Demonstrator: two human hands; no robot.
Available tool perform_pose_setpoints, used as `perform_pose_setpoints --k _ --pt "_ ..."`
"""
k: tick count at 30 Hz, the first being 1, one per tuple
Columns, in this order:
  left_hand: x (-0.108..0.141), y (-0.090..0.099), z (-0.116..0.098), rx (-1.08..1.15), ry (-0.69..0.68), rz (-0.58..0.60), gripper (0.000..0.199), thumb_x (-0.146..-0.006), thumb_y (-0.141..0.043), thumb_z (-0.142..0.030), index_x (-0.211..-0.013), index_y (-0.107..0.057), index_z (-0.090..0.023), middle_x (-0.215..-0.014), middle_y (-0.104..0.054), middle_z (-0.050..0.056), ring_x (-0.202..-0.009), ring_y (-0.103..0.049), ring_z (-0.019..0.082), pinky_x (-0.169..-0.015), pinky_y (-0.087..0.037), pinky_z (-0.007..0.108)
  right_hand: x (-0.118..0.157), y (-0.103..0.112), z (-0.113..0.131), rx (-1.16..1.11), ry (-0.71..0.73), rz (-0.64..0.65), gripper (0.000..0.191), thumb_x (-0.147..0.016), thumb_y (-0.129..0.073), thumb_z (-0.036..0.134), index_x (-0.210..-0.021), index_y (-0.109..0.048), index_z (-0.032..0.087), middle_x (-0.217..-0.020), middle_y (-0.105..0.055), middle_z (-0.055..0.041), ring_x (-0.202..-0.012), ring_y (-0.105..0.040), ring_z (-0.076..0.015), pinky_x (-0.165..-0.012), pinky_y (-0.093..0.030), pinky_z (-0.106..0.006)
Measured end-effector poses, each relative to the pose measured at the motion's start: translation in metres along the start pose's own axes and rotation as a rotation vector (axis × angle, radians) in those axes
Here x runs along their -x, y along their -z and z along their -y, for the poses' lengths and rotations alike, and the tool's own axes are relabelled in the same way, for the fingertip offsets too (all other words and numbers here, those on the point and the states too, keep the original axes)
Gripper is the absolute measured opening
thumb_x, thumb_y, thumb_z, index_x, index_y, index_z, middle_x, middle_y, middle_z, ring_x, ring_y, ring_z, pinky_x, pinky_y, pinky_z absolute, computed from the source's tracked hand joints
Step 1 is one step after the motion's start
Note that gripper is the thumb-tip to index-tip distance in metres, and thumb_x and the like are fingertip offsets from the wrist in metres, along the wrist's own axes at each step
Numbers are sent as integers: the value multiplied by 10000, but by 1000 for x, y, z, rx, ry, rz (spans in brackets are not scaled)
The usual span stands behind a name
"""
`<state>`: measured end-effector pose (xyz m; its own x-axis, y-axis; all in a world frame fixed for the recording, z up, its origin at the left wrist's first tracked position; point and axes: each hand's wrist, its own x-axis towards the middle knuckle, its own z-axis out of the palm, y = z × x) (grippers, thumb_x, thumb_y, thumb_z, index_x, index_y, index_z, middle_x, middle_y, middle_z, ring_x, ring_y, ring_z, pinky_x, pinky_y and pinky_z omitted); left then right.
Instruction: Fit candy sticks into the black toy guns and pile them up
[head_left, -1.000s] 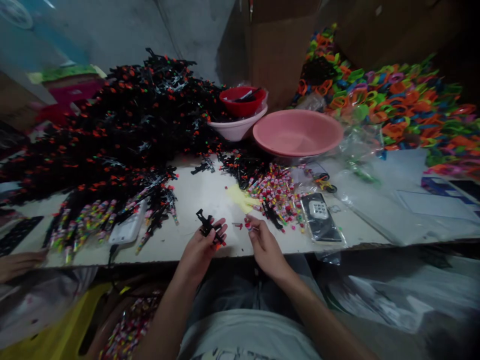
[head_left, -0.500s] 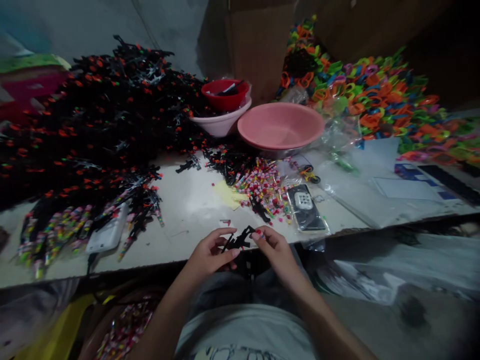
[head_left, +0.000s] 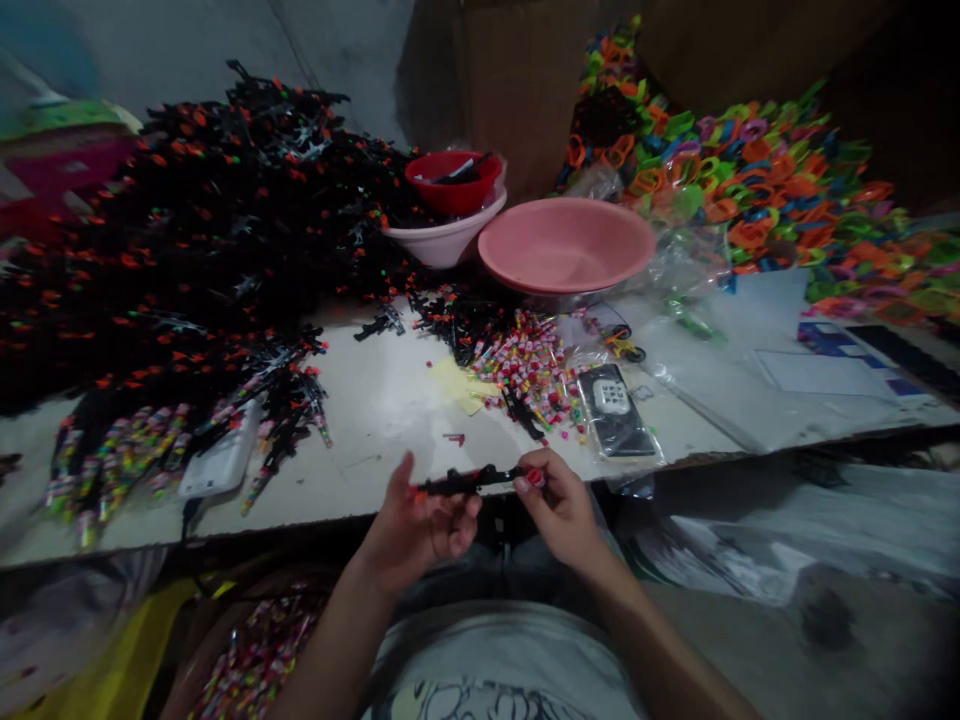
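Just over the near edge of the worktop (head_left: 390, 410), both hands are busy. Left hand (head_left: 420, 525): palm up, fingers loosely curled, thumb raised, cradling one end of a black toy gun (head_left: 457, 482). Right hand (head_left: 559, 505): thumb and fingers pinched on a red-and-white piece (head_left: 535, 477) at the gun's other end; can't tell if the two are joined. Gun lies level between the hands, side to side.

Handling, my guess: gun is light, stiff, smooth plastic; thin parts may snap if bent. Best hold is the thick middle of the body. Piece looks small, hard, round, likely to roll or slip; pinch it by the sides.

Below the worktop, lower left: a mass of coloured pieces (head_left: 255, 650). On top, beyond the hands: small red part (head_left: 454, 437); to the left, a white device (head_left: 221, 455) with cable, next to candy-coloured sticks (head_left: 124, 450). To the right, a bagged black item (head_left: 616, 410) beside the bead pile (head_left: 532, 370), yellow paper (head_left: 454, 385) at the pile's left.

Farther back: pink basin (head_left: 566, 225), red bowl (head_left: 457, 200) set in a pale bowl (head_left: 450, 250), black heap (head_left: 217, 230) left, bright plastic heap (head_left: 772, 190) right.
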<state>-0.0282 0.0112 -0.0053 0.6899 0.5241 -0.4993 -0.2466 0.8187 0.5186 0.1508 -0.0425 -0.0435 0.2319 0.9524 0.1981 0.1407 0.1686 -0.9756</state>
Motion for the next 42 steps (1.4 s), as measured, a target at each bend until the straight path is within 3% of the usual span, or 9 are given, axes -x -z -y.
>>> perform_pose_setpoints --k 2,5,7,11,14,18,27,38,42 --pt "-5 -1 8 24 -138 -13 754 -514 -621 -803 -884 -694 -150 -731 -575 47 -572 -496 108 -515 -406 241 4 -7 1 -2 -1 -59 158 -880 -509 364 -852 -511 209 -636 -469 42 -522 -413 -89 -471 -339 -200" --pt "-18 -6 24 -127 -367 -190 553 -533 -813 -537 -939 -676 -189 -694 -560 -4 -583 -468 82 -554 -394 222 12 -17 -2 35 -14 -72 135 -892 -489 348 -854 -477 219 -595 -435 61 -477 -388 -83 -438 -313 -196" --pt "-25 -10 30 -174 -427 -333 427 -598 -821 -409 -925 -667 -181 -764 -610 6 -657 -528 94 -597 -416 220 16 -20 -4 91 -2 -28 152 -877 -510 356 -933 -465 222 -624 -476 56 -479 -424 -89 -442 -343 -202" --pt "-27 -17 30 -90 -413 -359 397 -626 -803 -385 -921 -647 -169 -955 -679 54 -835 -646 180 -755 -516 311 18 -13 -6 203 49 2 280 -885 -482 362 -1112 -406 217 -849 -604 -25 -685 -595 -148 -593 -475 -255" --pt "-24 -18 27 -159 -424 -337 386 -624 -813 -335 -916 -633 -159 -912 -706 60 -811 -676 191 -788 -540 338 17 -6 -3 291 13 37 150 -930 -407 322 -1038 -452 229 -848 -632 -33 -750 -627 -170 -651 -485 -277" --pt "-23 -17 28 -262 -486 -343 386 -625 -812 -317 -925 -628 -158 -864 -723 57 -778 -686 190 -765 -557 337 19 -6 0 318 -16 13 142 -925 -442 333 -1010 -489 229 -878 -648 -48 -793 -636 -183 -686 -496 -290" --pt "-23 -17 31 -310 -533 -348 342 -631 -802 -300 -906 -641 -176 -874 -747 71 -810 -700 223 -768 -561 351 18 -10 8 281 33 -62 117 -918 -450 342 -932 -474 228 -834 -653 -39 -744 -638 -167 -640 -503 -262" --pt "-23 -2 30 -264 -458 -351 315 -634 -803 -281 -899 -700 -145 -921 -748 93 -878 -689 225 -864 -521 350 6 -10 10 579 57 200 109 -936 -347 291 -869 -408 230 -758 -626 -44 -670 -606 -196 -578 -406 -282" --pt "-26 -3 37 -162 -496 -420 343 -634 -803 -278 -931 -690 -151 -915 -745 83 -889 -681 219 -830 -525 328 4 -18 4 763 200 198 131 -930 -359 266 -914 -471 200 -759 -618 -67 -667 -568 -207 -592 -370 -302"
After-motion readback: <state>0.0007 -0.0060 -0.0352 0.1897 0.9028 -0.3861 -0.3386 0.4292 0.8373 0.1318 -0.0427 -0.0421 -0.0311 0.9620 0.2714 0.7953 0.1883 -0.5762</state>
